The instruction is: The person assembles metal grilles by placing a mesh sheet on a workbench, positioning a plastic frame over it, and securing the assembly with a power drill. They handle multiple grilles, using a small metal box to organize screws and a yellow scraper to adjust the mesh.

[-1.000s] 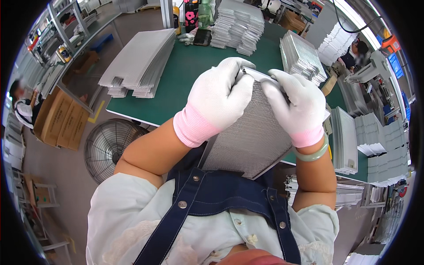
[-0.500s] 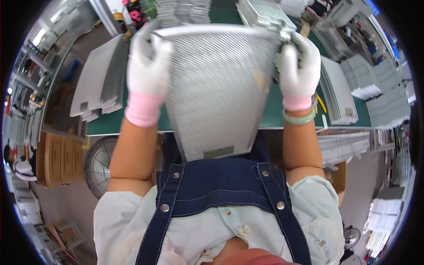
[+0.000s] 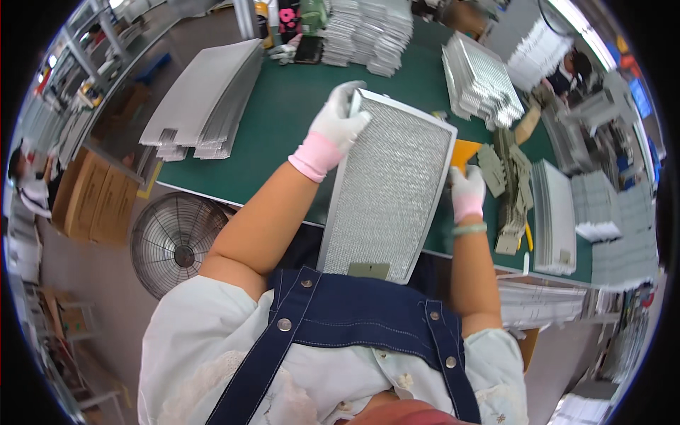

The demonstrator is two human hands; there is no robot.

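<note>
While both gloved hands grip a framed metal mesh filter panel [image 3: 388, 190], the work looks to be at the handling stage: the panel is held up over the near edge of the green table [image 3: 283, 120], its lower end close to the person's chest. The left hand [image 3: 338, 126] is closed over the far left corner of the frame, fingers wrapped on the rim. The right hand [image 3: 466, 193] clamps the right edge lower down, beside an orange tool [image 3: 465, 152] lying just behind it. The hands are well apart, one at each side of the panel.

Any next move, in my judgement, calls for a steady two-sided hold so the thin frame does not twist.

The panel is a long rectangle of fine silvery mesh within a pale metal border, with a small flat tab at the middle of its near end. It looks light and stiff.

Around it lie stacks of flat grey sheets [image 3: 205, 99] to the left, stacked mesh panels [image 3: 480, 78] beyond, and a round floor fan [image 3: 176, 242] below the table edge.
</note>
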